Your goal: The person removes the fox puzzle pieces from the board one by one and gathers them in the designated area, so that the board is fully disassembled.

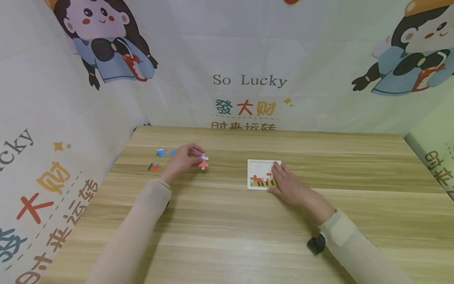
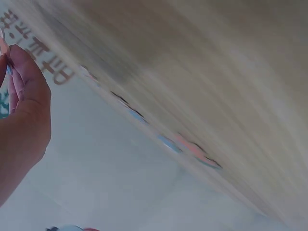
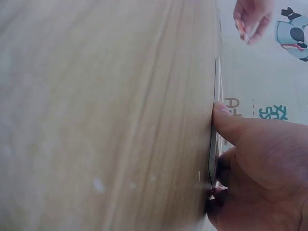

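My left hand [image 1: 185, 159] pinches a red, white and blue jigsaw piece [image 1: 203, 163] between thumb and fingertips, lifted off the table. In the right wrist view, that piece [image 3: 240, 29] shows edge-on in the left hand. My right hand [image 1: 291, 186] rests on the right side of a white-framed puzzle board [image 1: 258, 169], its fingers lying over the frame and its thumb at the near edge. Red, orange and green pieces fill the board's lower part; its upper part shows white.
Loose puzzle pieces lie on the left of the table: a blue one [image 1: 161, 152], another blue one [image 1: 172, 153] partly behind the left hand, and a red and green one [image 1: 155, 167]. A printed cloth [image 1: 248, 51] hangs behind the wooden table [image 1: 220, 221].
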`<state>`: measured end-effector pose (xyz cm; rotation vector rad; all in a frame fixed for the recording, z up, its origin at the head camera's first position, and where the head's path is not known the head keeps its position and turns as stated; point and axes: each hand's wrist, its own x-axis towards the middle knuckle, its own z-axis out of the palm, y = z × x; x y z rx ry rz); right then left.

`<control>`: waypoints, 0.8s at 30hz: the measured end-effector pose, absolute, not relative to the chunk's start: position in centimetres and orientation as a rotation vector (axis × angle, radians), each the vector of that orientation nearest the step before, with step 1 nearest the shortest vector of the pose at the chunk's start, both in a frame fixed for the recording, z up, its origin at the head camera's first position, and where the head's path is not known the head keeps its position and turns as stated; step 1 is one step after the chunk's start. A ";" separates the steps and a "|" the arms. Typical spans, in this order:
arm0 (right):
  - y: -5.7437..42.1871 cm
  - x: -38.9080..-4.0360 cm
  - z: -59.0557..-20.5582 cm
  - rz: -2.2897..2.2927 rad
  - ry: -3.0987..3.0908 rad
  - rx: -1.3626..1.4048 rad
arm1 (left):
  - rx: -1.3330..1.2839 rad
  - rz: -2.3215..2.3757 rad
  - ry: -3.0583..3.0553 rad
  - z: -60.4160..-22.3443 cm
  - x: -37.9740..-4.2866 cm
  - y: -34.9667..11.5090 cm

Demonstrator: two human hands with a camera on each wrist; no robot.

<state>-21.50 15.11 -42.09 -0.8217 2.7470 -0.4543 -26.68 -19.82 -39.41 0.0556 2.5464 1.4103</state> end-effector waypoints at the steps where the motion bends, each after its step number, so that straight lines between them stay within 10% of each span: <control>1: 15.1 -21.5 -42.1 -0.451 2.749 -0.822 | 0.044 1.414 2.545 -39.5 -26.6 -20.6; 24: 15.3 -21.6 -42.3 -0.447 2.755 -0.815 | -0.159 1.374 2.562 -40.6 -24.7 -29.6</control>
